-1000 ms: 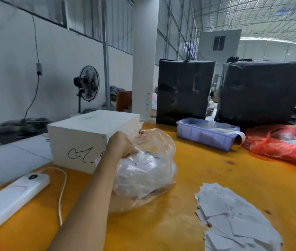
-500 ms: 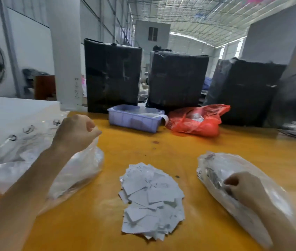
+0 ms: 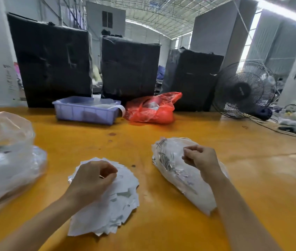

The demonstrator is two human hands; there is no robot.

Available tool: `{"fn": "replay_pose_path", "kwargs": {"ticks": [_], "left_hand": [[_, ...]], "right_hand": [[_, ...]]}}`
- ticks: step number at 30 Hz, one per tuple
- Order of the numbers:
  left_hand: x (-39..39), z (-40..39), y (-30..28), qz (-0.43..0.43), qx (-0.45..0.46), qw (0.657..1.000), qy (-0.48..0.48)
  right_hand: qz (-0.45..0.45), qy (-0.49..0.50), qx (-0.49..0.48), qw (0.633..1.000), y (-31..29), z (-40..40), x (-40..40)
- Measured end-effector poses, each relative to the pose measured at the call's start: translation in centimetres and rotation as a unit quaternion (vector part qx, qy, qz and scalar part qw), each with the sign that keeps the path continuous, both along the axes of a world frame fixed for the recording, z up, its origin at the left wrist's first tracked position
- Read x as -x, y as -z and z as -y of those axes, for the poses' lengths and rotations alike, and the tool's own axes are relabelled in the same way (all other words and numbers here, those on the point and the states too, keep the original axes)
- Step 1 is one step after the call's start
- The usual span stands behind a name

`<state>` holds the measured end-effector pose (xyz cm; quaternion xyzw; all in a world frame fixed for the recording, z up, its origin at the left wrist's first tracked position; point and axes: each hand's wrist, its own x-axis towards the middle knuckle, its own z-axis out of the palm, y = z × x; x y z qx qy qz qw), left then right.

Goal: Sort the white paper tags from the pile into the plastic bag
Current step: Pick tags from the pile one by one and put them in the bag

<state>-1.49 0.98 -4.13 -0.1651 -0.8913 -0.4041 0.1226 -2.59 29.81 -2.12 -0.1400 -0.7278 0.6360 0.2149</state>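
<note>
- Left hand (image 3: 92, 180) sits on top of the pile of white paper tags (image 3: 114, 200), fingers curled down into the top sheets with the thumb against them, looks like it's pinching a tag or two.
- The pile is spread loosely on the orange surface (image 3: 161, 223), right in front of the person, a bit left of centre.
- Right hand (image 3: 200, 159) is on the clear plastic bag (image 3: 172, 169) just right of the pile, fingers curled and bunched on the film near its top. The bag lies on its side, and you can see paper bits with printing through it.
- Pile and bag are close but not touching, a strip of bare orange between them.
- There's another, bigger clear bag (image 3: 7, 160) slumped at the far left edge, well away from both hands.
- Further back: a blue plastic bin (image 3: 87, 111) and a red plastic bag (image 3: 152, 109) side by side, with three big black-wrapped bundles (image 3: 53, 60) standing behind them.
- A black fan (image 3: 243, 89) stands at the back right, cables trailing near it.
</note>
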Motion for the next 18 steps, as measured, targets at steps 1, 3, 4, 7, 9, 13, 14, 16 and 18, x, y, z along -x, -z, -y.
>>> {"fn": "replay_pose_path", "kwargs": {"ticks": [1,3,4,7,9,13,14,16,18], "left_hand": [[0.0,0.0,0.1,-0.001,-0.002,1.000,-0.001],[0.0,0.0,0.1,-0.003,-0.010,1.000,-0.003],[0.0,0.0,0.1,-0.006,-0.018,1.000,-0.005],[0.1,-0.2,-0.2,-0.023,-0.063,0.998,-0.019],[0.0,-0.4,-0.9,0.022,-0.161,0.987,0.001],[-0.3,-0.7,-2.3,0.276,-0.388,0.873,0.102],[-0.3,-0.7,-2.6,0.330,-0.408,0.844,0.111],[-0.5,-0.4,-2.8,0.378,-0.391,0.832,0.115],[-0.9,-0.4,-2.7,0.344,-0.330,0.872,0.110]], "right_hand": [[-0.008,-0.001,0.028,1.000,-0.1,0.1,0.0],[-0.022,-0.016,0.082,0.996,-0.4,0.3,-0.1],[-0.031,-0.037,0.110,0.993,-0.7,0.5,-0.2],[-0.064,-0.147,0.182,0.970,-1.7,1.8,-0.8],[-0.064,-0.245,0.188,0.949,-2.0,3.6,-1.2],[-0.021,-0.399,0.054,0.915,-1.6,8.3,-2.2],[-0.018,-0.414,0.008,0.910,-1.4,9.1,-2.4],[-0.016,-0.418,-0.084,0.904,-1.3,10.1,-2.8],[-0.014,-0.409,-0.144,0.901,-1.4,10.3,-3.1]]}}
